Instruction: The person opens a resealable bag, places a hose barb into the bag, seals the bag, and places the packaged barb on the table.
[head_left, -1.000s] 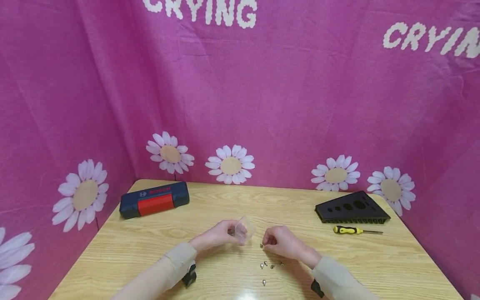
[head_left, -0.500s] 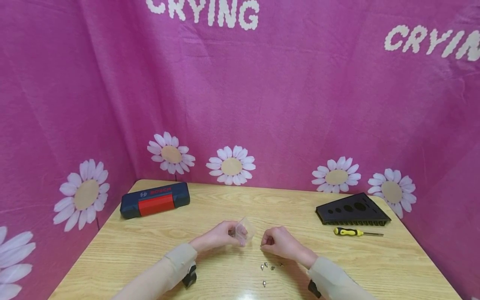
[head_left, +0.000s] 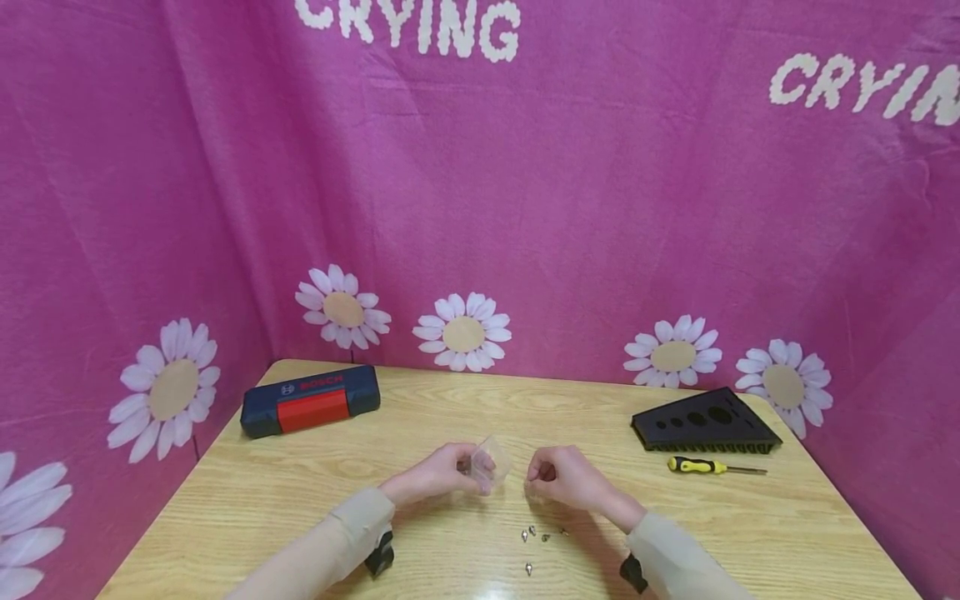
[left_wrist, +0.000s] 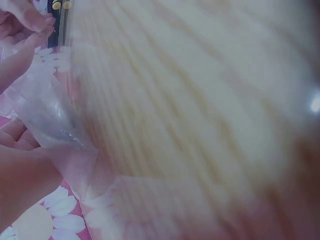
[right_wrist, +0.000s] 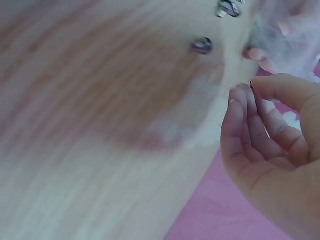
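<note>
My left hand point(head_left: 442, 471) holds a clear plastic bag point(head_left: 491, 463) with its mouth turned towards the right; the bag point(left_wrist: 45, 107) also shows in the left wrist view, with small dark bits dimly visible through it. Across from it, my right hand point(head_left: 568, 479) is just above the table, thumb and fingertips together. A tiny dark tip of a small metal screw point(right_wrist: 251, 86) shows between thumb and forefinger; the rest is hidden by the fingers. Several similar small screws point(head_left: 528, 569) lie scattered nearer to me, below the right hand.
A dark blue and red Bosch case point(head_left: 311, 402) lies at the back left of the wooden table point(head_left: 420, 400). At the right are a black tool holder with holes point(head_left: 705, 425) and a yellow-black screwdriver point(head_left: 697, 466). A pink flowered curtain point(head_left: 555, 208) hangs behind.
The screw lying at my right fingertips has been picked up from the table, and the right hand has risen slightly. The left hand and bag have stayed in place.
</note>
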